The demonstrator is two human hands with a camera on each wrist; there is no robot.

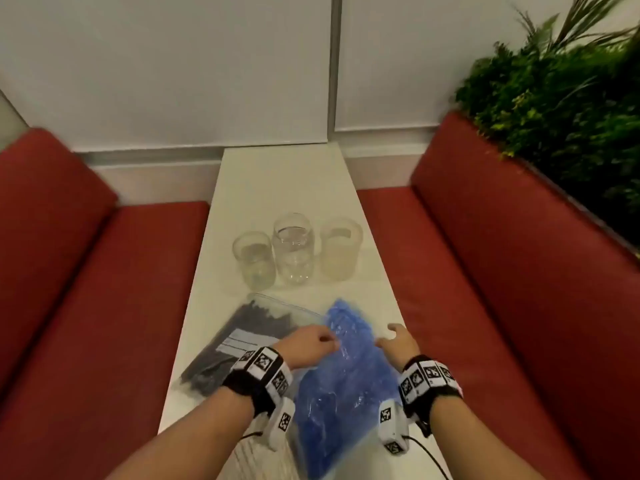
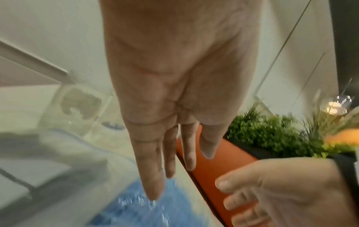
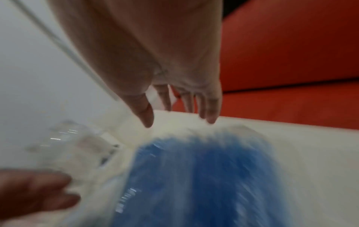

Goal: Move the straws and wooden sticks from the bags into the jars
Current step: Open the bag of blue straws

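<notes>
Far left on the white table (image 1: 277, 174): clear bag of dark sticks (image 1: 239, 337), lying flat, untouched.

Beyond it, three empty jars (image 1: 298, 247) in a row, upright, well apart from our hands.

Our left hand (image 1: 308, 344) sits over the left edge of the bag of blue straws (image 1: 343, 375); from the left wrist view the fingers (image 2: 151, 176) run straight, close together, tips down at the plastic. Touching or just above, we cannot tell. Nothing pinched.

The blue bag lies slantwise between both hands, mouth end toward the jars.

Our right hand (image 1: 398, 342) hovers at the bag's right edge, fingers loosely spread, gripping nothing.

Step in hand, as we judge it: opening this bag. We should pinch the two lips of the mouth, one per hand, and peel apart evenly. Keep the bag flat on the table so straws don't spill; slick film may slip.
</notes>
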